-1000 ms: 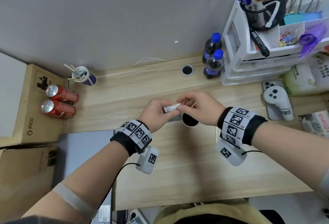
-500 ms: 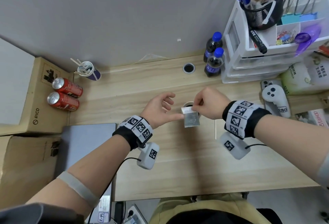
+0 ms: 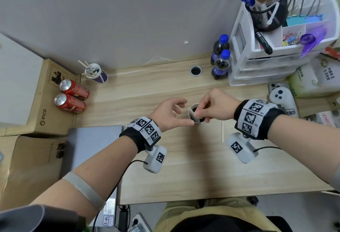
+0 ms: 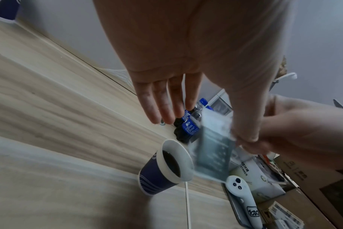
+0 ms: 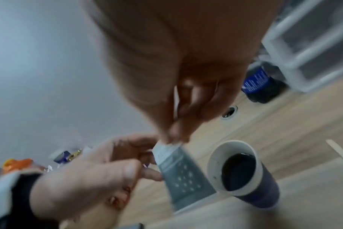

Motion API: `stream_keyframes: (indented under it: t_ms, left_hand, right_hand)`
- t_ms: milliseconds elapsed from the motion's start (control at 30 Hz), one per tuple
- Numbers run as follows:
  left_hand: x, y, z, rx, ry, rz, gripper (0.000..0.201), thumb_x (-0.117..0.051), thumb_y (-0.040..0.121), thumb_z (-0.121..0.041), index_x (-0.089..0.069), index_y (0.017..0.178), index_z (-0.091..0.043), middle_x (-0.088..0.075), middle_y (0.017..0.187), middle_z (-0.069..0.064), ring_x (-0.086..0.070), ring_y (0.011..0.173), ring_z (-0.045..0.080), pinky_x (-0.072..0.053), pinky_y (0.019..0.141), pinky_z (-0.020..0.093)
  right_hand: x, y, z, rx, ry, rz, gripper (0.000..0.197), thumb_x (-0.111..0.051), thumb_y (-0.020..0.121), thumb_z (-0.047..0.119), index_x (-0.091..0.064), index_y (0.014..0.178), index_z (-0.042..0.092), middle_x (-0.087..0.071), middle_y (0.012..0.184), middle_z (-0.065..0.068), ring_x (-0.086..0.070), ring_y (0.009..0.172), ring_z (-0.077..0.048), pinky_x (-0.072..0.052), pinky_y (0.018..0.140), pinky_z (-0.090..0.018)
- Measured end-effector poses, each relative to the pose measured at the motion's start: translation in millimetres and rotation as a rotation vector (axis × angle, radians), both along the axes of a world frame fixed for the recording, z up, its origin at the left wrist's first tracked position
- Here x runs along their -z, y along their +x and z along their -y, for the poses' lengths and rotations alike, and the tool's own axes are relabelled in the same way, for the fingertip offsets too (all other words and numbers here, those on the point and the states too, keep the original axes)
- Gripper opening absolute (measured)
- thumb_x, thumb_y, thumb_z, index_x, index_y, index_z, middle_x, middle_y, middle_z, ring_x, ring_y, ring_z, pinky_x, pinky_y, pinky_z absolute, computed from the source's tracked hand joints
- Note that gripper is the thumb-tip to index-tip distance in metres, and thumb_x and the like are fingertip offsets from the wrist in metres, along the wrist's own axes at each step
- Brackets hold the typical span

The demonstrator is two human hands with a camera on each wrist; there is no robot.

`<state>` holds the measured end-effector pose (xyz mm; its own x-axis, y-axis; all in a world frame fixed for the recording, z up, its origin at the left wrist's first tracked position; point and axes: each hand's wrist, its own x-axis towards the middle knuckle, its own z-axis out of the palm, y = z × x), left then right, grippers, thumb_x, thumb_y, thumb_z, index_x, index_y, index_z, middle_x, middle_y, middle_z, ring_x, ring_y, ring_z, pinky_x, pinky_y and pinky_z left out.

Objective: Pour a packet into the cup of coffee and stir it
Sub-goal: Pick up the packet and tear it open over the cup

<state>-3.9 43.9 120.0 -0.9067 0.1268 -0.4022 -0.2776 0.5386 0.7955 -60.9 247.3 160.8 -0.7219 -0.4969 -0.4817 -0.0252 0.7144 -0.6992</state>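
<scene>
A dark blue paper cup [image 3: 191, 109] of black coffee [image 4: 171, 164] stands mid-table. My right hand [image 3: 198, 115] pinches the top edge of a small grey-and-white packet [image 3: 197, 120], which hangs upright at the cup's near rim. In the right wrist view the packet [image 5: 183, 173] hangs just left of the cup [image 5: 243, 170], blurred by motion. My left hand [image 3: 184, 114] is spread with straight fingers [image 4: 162, 105], and one fingertip touches the packet's side [image 4: 213, 147]. I cannot tell whether the packet is torn open.
A wooden stirrer stick [image 3: 222, 132] lies right of the cup. A white controller [image 3: 283, 101], two dark bottles [image 3: 220, 62] and a white drawer organiser [image 3: 276, 56] stand at the back right. A cup of stirrers [image 3: 95, 73], red cans [image 3: 73, 95] and a grey laptop [image 3: 92, 149] are at the left.
A second ago both hands held the packet level above the cup. My left hand has let go and spread open. The right hand has turned the packet upright and lowered it to the rim.
</scene>
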Motion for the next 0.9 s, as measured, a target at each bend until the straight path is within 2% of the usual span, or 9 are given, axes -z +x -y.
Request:
stream_keyframes:
  t_ms: [67,133,367,467,600,667,733,800,900]
  left_hand:
    - [0,0,0,0.0,-0.008,-0.001,0.079,-0.094,0.067,-0.036,-0.061,0.136,-0.017,-0.063,0.123,-0.005,-0.063,0.106,0.015,-0.053,0.084,0.022]
    - [-1,1,-1,0.002,-0.018,-0.008,0.077,-0.094,0.068,-0.035,-0.062,0.136,-0.015,-0.062,0.125,-0.004,-0.063,0.107,0.014,-0.05,0.084,0.02]
    - [-1,-2,-7,0.06,-0.067,-0.04,0.059,-0.084,0.082,-0.029,-0.061,0.136,-0.021,-0.062,0.128,-0.003,-0.062,0.11,0.014,-0.052,0.097,0.03]
    - [2,-3,-10,0.069,-0.069,-0.031,0.05,-0.079,0.087,-0.027,-0.063,0.134,-0.021,-0.064,0.126,-0.004,-0.062,0.114,0.014,-0.051,0.101,0.033]
    - [1,-6,-16,0.088,-0.045,-0.018,0.019,-0.071,0.089,-0.023,-0.075,0.108,-0.019,-0.073,0.104,-0.003,-0.067,0.101,0.017,-0.052,0.096,0.034]
    - [0,-6,-17,0.1,-0.03,-0.018,0.015,-0.066,0.086,-0.029,-0.074,0.091,-0.018,-0.074,0.087,0.008,-0.066,0.08,0.024,-0.054,0.081,0.041]
    - [-2,-7,-17,0.097,-0.032,-0.011,0.016,-0.067,0.087,-0.033,-0.073,0.082,-0.019,-0.069,0.075,0.01,-0.058,0.067,0.018,-0.052,0.07,0.04]
    - [-3,-7,-18,0.092,-0.009,-0.009,0.017,-0.067,0.09,-0.033,-0.074,0.08,-0.022,-0.073,0.078,0.012,-0.061,0.07,0.02,-0.055,0.074,0.044]
    - [-4,-6,-20,0.098,-0.009,-0.014,0.024,-0.067,0.091,-0.033,-0.079,0.085,-0.013,-0.077,0.087,0.016,-0.071,0.084,0.037,-0.057,0.084,0.052]
  right_hand:
    - [2,0,-1,0.014,0.057,-0.099,0.012,-0.074,0.079,0.026,-0.078,0.071,0.018,-0.069,0.059,0.014,-0.065,0.06,-0.003,-0.056,0.063,-0.026]
    - [3,0,-3,0.013,0.036,-0.078,0.011,-0.074,0.078,0.025,-0.078,0.069,0.019,-0.072,0.063,0.006,-0.065,0.061,-0.009,-0.058,0.068,-0.031]
    - [6,2,-3,-0.03,0.034,-0.044,0.017,-0.069,0.083,0.024,-0.074,0.069,0.017,-0.069,0.058,0.011,-0.065,0.059,-0.013,-0.057,0.064,-0.033]
    - [8,2,-4,-0.035,0.021,-0.053,0.019,-0.065,0.086,0.026,-0.071,0.07,0.018,-0.071,0.063,-0.002,-0.064,0.06,-0.015,-0.058,0.066,-0.037]
    - [7,5,1,-0.089,-0.031,-0.04,0.015,-0.06,0.091,0.025,-0.069,0.083,0.015,-0.071,0.072,-0.005,-0.07,0.072,-0.025,-0.057,0.068,-0.038]
    - [7,4,1,-0.103,-0.036,-0.064,0.012,-0.057,0.092,0.023,-0.065,0.088,0.015,-0.068,0.075,-0.001,-0.07,0.078,-0.024,-0.056,0.072,-0.037]
    - [10,4,0,-0.085,-0.04,-0.085,0.008,-0.057,0.093,0.022,-0.063,0.092,0.015,-0.065,0.076,0.004,-0.067,0.077,-0.022,-0.055,0.073,-0.034]
    - [11,5,-1,-0.091,-0.033,-0.134,0.008,-0.06,0.092,0.023,-0.064,0.094,0.016,-0.064,0.078,0.005,-0.065,0.076,-0.019,-0.053,0.073,-0.031]
    - [8,5,-4,-0.16,0.013,-0.176,0.006,-0.063,0.089,0.027,-0.065,0.085,0.023,-0.067,0.078,0.007,-0.065,0.074,-0.013,-0.054,0.071,-0.028]
